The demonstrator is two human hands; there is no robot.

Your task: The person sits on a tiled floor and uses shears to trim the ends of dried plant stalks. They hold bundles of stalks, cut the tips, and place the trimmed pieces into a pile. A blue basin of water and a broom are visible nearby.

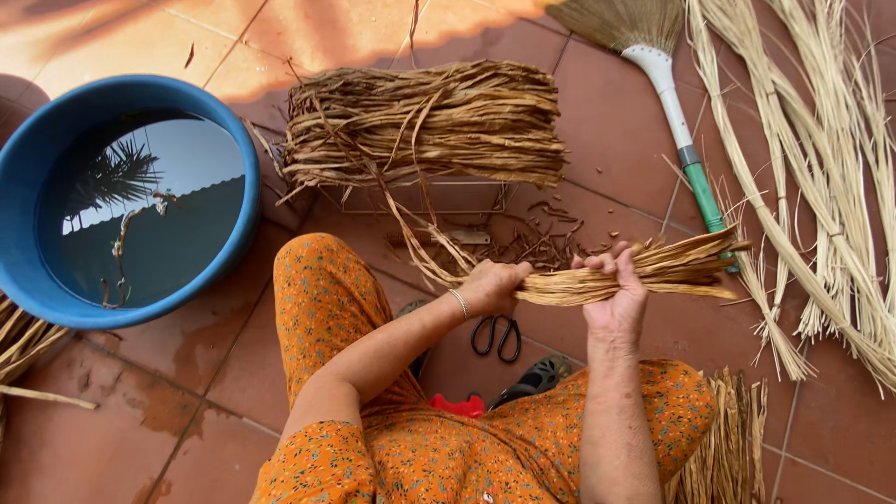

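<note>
I hold a small bundle of dried straw-coloured fibre strips (653,271) across my knees, lying nearly level. My right hand (616,294) grips the bundle near its middle. My left hand (490,285) closes on its left end, where loose strands trail up to a large brown fibre bundle (425,121) resting on a wire rack. A silver bangle sits on my left wrist. Black scissors (497,336) lie on the tiles just below my hands.
A blue basin (37,149) of water stands at the left. A broom with a white and green handle (686,154) lies at the upper right, beside long pale reed stalks (821,177). More fibre lies at the lower right (723,448) and left edge (23,341).
</note>
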